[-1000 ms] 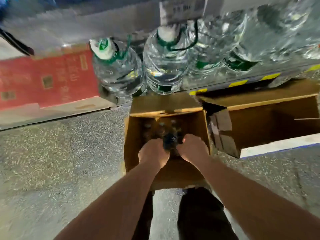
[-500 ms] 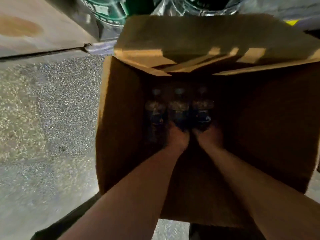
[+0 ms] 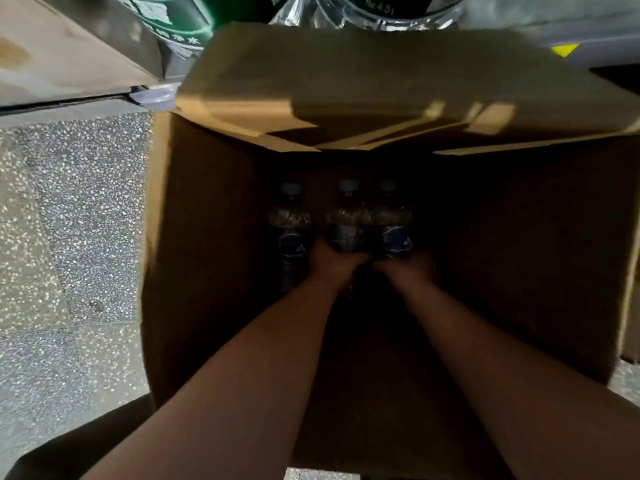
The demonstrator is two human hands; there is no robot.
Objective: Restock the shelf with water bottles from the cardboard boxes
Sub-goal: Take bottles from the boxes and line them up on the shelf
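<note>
An open cardboard box (image 3: 207, 271) is seen from above, with its far flap (image 3: 346, 81) folded outward toward the shelf (image 3: 595, 32). Three water bottles are held inside, upright in a row along the far wall, deep in shadow (labels are dark blue, caps pale). The left bottle (image 3: 290, 220) stands slightly apart from the other two, which touch each other. The left hand (image 3: 332, 266) is reached down into the box and its grip is closed round the lower part of the middle bottle (image 3: 346, 220), the thumb lying up its left side. The right hand (image 3: 405, 270) is set against the base of the right bottle (image 3: 392, 223); whether its grip is closed or spread cannot be told in the darkness.

The box is stood on a speckled grey floor (image 3: 69, 237), its far edge against the shelf front, where a yellow mark is shown. Large clear jugs (image 3: 381, 12) with green labels are stored on the shelf above the box's far-left corner. A dark trouser leg (image 3: 86, 445) is seen at the near-left corner
</note>
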